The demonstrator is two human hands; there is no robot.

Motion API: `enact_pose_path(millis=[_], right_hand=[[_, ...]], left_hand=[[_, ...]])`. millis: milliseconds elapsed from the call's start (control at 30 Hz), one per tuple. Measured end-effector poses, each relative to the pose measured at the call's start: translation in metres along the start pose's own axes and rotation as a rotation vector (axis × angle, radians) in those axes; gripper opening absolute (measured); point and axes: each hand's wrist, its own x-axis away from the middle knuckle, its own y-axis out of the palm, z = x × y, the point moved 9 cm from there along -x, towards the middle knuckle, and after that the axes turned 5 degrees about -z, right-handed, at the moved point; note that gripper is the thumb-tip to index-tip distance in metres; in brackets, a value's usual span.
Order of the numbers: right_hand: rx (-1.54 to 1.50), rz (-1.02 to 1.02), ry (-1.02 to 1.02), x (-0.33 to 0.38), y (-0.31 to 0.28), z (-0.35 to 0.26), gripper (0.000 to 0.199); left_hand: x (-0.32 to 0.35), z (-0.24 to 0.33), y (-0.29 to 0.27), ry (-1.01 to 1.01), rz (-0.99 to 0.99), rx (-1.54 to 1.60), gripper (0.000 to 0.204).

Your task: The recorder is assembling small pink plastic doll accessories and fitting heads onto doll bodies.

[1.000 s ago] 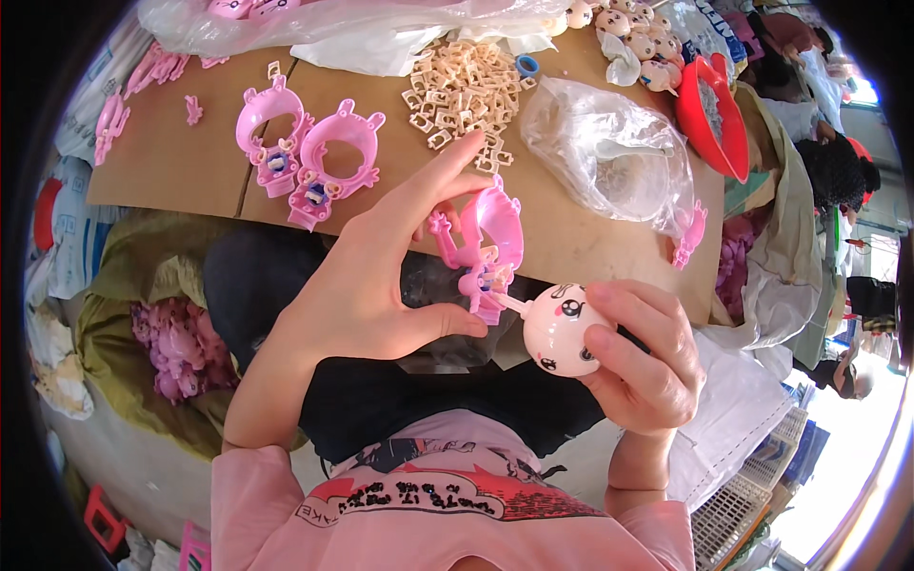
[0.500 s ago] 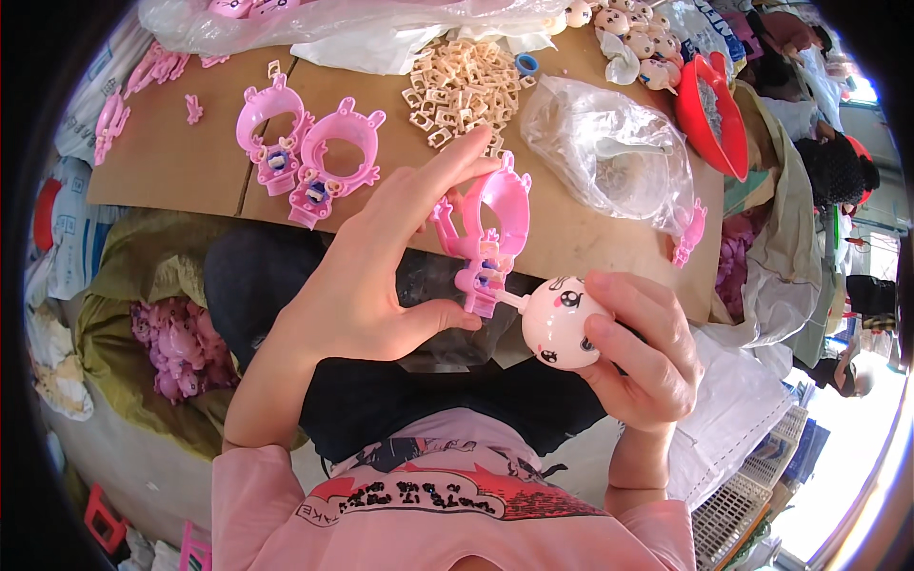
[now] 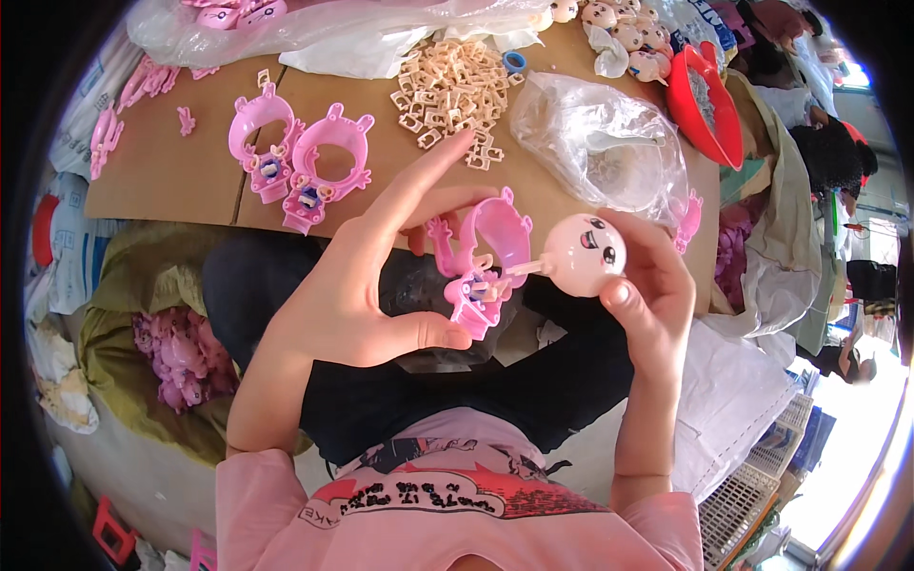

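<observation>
the left hand [image 3: 357, 285] is curling its thumb and fingers [image 3: 433, 331] closed around a pink ring-shaped toy body [image 3: 481, 257], holding it upright over the lap, with the forefinger sticking out straight towards the bench. the right hand [image 3: 647, 285] is closing its fingers [image 3: 619, 297] on a pale round doll head [image 3: 583, 253] with a painted face, and the head's short peg is pointing at the ring, just touching or nearly touching its side; i cannot tell whether it is already seated. by the look of it, the step in hand is joining head to body, and the next move is calling for lining the peg with its socket and pressing the two straight together.

further out, two more pink ring bodies [image 3: 300, 152] are lying on the cardboard-covered bench [image 3: 171, 181], with a heap of small beige clips [image 3: 452, 90] and a crumpled clear bag [image 3: 600, 143] near its front edge. a red bowl [image 3: 709, 105] is sitting at the right corner. the hands are working in front of that edge, well apart from everything on the bench.
</observation>
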Motion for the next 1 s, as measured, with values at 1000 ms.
enact_pose_path(millis=[1000], right_hand=[[0.307,-0.189,-0.090,-0.026,0.014,0.002,0.053]], left_hand=[[0.002,-0.011,-0.002,-0.058,-0.016,0.189,0.130]])
